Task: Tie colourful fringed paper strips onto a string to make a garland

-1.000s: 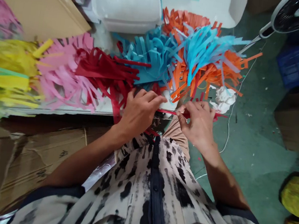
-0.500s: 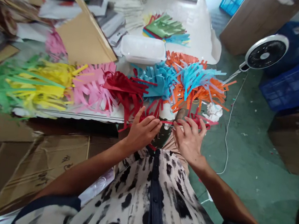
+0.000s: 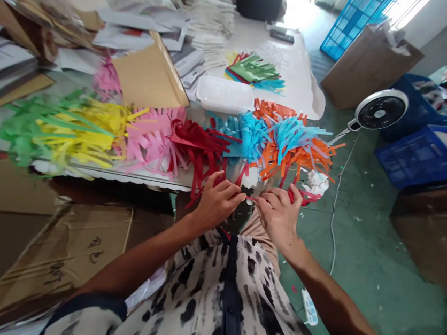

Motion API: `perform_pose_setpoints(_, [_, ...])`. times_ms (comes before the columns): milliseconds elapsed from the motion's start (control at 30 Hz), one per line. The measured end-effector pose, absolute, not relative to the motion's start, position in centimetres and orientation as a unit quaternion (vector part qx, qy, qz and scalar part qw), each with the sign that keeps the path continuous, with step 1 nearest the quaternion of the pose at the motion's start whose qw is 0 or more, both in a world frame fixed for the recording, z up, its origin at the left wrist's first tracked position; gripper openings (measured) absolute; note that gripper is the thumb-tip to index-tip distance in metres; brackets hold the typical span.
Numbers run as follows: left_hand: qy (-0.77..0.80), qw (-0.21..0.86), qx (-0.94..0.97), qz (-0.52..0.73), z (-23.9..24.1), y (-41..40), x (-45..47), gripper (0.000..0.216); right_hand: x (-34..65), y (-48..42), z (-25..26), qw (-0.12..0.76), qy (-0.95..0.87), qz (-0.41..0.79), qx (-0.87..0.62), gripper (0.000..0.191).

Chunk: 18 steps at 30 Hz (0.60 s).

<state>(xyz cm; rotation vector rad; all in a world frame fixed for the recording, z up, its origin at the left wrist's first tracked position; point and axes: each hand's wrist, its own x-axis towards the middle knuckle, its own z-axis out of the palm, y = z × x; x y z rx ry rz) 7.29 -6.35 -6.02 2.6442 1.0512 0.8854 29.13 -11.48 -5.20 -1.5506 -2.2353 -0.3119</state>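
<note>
— Red paper is what both hands are on?

— Yes. The left hand (image 3: 217,202) and the right hand (image 3: 278,217) meet fingertip to fingertip just off the near table edge (image 3: 125,177), over the person's lap. Each pinches one end of a thin red strip (image 3: 249,197), thumb against forefinger, so the strip spans the small gap between them.

— Anything else in the right hand?

— More red cuttings (image 3: 304,197) stick out past its fingers. Whether the hand grips those too, I cannot tell.

— And around them?

— Just beyond the left hand, a red fringe pile (image 3: 198,143) hangs over the table edge. Beside it to the right lie a blue fringe pile (image 3: 247,135) and an orange fringe pile (image 3: 303,156), overlapping. To the left come pink fringe (image 3: 149,140), yellow fringe (image 3: 86,130) and green fringe (image 3: 21,131), in a row along the edge.

— Near the right hand?

— A crumpled white wad (image 3: 317,182), just beside the orange paper.

— Farther out?

— A white plastic box (image 3: 226,95) behind the blue pile, a brown card sheet (image 3: 148,78) to its left, a small fan (image 3: 379,110) on the green floor (image 3: 360,242), blue crates (image 3: 422,155) past it, and flattened cardboard (image 3: 57,245) under the table.
</note>
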Motion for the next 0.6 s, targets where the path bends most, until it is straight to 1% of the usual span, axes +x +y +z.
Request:
perform_pose_setpoints(67, [0.374, 0.132, 0.863, 0.312, -4.6, -6.6, 7.2, 0.018, 29.5, -11.3, -3.7, 0.212, -0.805, -0.126, -0.539, 0.022])
perform_pose_setpoints(133, [0.388, 0.228, 0.824, 0.344, -2.8, -6.6, 7.0, 0.018, 29.8, -11.1, -1.7, 0.234, -0.808, -0.161, -0.516, 0.023])
perform_pose_setpoints(200, [0.373, 0.373, 0.765, 0.369, -0.8, -6.2, 6.8, 0.022, 30.0, -10.8, 0.5, 0.257, -0.808, -0.205, -0.488, 0.022])
perform_pose_setpoints(300, [0.325, 0.602, 0.645, 0.341, 1.7, -5.2, 6.4, 0.027, 29.8, -10.1, 3.4, 0.281, -0.805, -0.26, -0.454, 0.022])
perform_pose_setpoints(367, [0.306, 0.705, 0.56, 0.31, 2.6, -4.8, 6.3, 0.03, 29.4, -9.7, 4.7, 0.292, -0.795, -0.283, -0.451, 0.02])
perform_pose_setpoints(433, [0.296, 0.763, 0.489, 0.3, 3.0, -4.5, 6.3, 0.03, 28.7, -9.3, 5.5, 0.304, -0.785, -0.281, -0.461, 0.018])
perform_pose_setpoints(500, [0.284, 0.787, 0.453, 0.306, 2.9, -4.3, 6.6, 0.03, 27.9, -8.8, 5.7, 0.331, -0.782, -0.239, -0.471, 0.017])
perform_pose_setpoints(533, [0.282, 0.787, 0.447, 0.318, 2.7, -4.1, 6.8, 0.03, 27.4, -8.5, 5.7, 0.354, -0.779, -0.196, -0.48, 0.015])
perform_pose_setpoints(600, [0.286, 0.768, 0.45, 0.354, 2.5, -3.8, 7.1, 0.031, 26.4, -7.6, 5.4, 0.414, -0.754, -0.052, -0.507, 0.007])
